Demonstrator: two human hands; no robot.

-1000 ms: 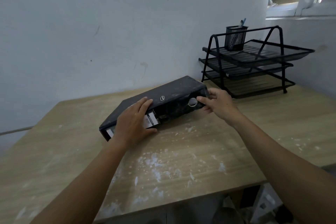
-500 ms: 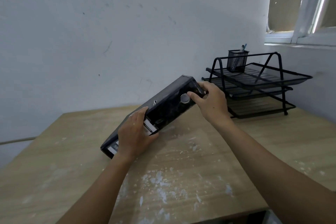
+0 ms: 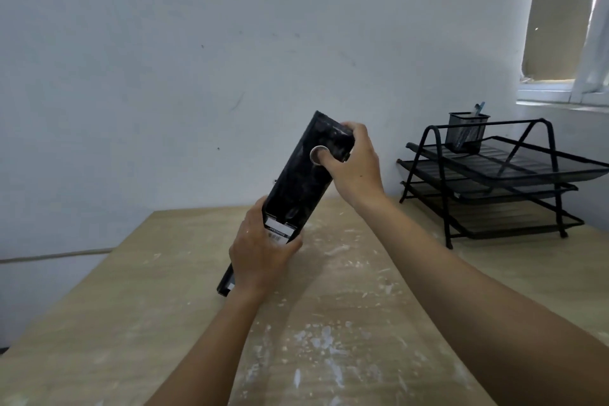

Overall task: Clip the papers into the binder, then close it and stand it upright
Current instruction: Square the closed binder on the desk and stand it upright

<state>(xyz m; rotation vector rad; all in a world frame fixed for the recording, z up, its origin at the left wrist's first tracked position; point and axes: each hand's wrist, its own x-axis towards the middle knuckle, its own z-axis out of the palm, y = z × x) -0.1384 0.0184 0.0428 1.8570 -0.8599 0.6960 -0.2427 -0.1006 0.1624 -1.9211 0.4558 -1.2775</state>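
The closed black binder [image 3: 298, 186] is tilted steeply, its spine facing me, its top end leaning up and right toward the wall. Its lower end rests near the wooden table [image 3: 346, 323]. My left hand [image 3: 262, 254] grips the lower part of the spine over the white label. My right hand [image 3: 354, 163] holds the top end, with the thumb at the metal finger ring. No papers show; the inside of the binder is hidden.
A black wire three-tier paper tray [image 3: 494, 181] stands at the back right with a mesh pen cup [image 3: 466, 132] on its top tier. A white wall runs behind the table. A window [image 3: 566, 26] is at the upper right. White smears mark the tabletop.
The binder has swung from lying nearly flat to steeply tilted; my right hand lifted its top end while my left hand stayed low on the spine. The camera view rose.
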